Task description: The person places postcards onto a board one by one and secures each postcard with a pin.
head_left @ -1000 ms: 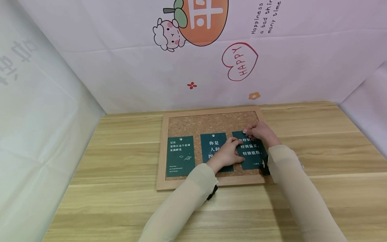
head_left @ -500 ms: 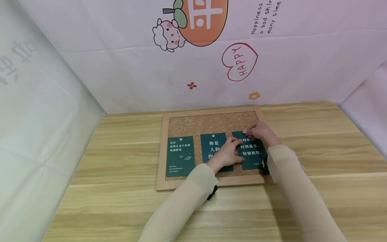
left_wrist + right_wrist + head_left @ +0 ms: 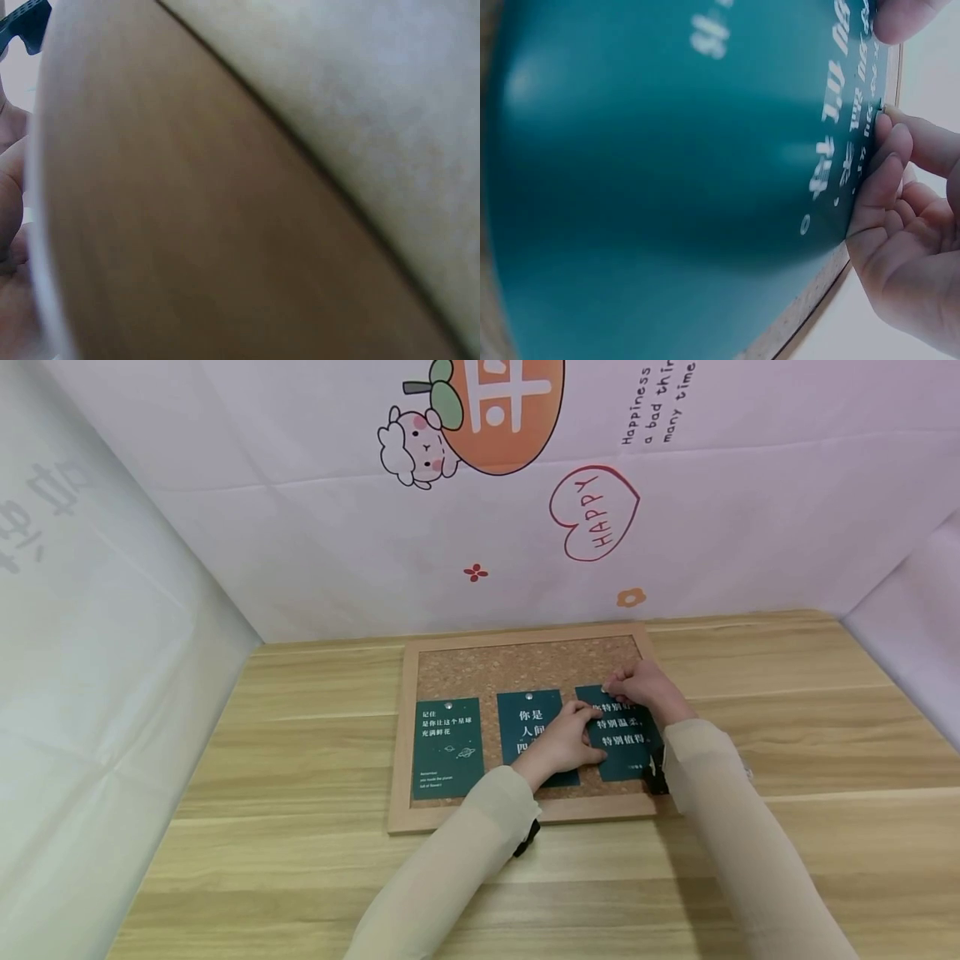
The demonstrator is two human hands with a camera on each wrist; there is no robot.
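Three dark green cards with white lettering lie in a row on a wood-framed cork board (image 3: 487, 668). My left hand (image 3: 564, 739) reaches over the middle card (image 3: 513, 710), its spread fingertips and thumb resting on the left edge of the right card (image 3: 622, 764). At that card's top edge, my right hand (image 3: 648, 687) pinches a small pushpin (image 3: 606, 688) between thumb and forefinger. The right wrist view shows the pinching right hand (image 3: 915, 217) against the card's face (image 3: 645, 150). In the left wrist view the board's frame (image 3: 187, 210) hides most of the left hand.
On the left card (image 3: 448, 768) a silver pushpin (image 3: 448, 705) sits near the top, and another pushpin (image 3: 529, 697) is on the middle card. The board lies on a wood-grain table (image 3: 315, 760). A printed white cloth (image 3: 337, 552) rises behind it.
Almost nothing differs. Both hands stay in place, and the right fingers now cover a little more of the pushpin.
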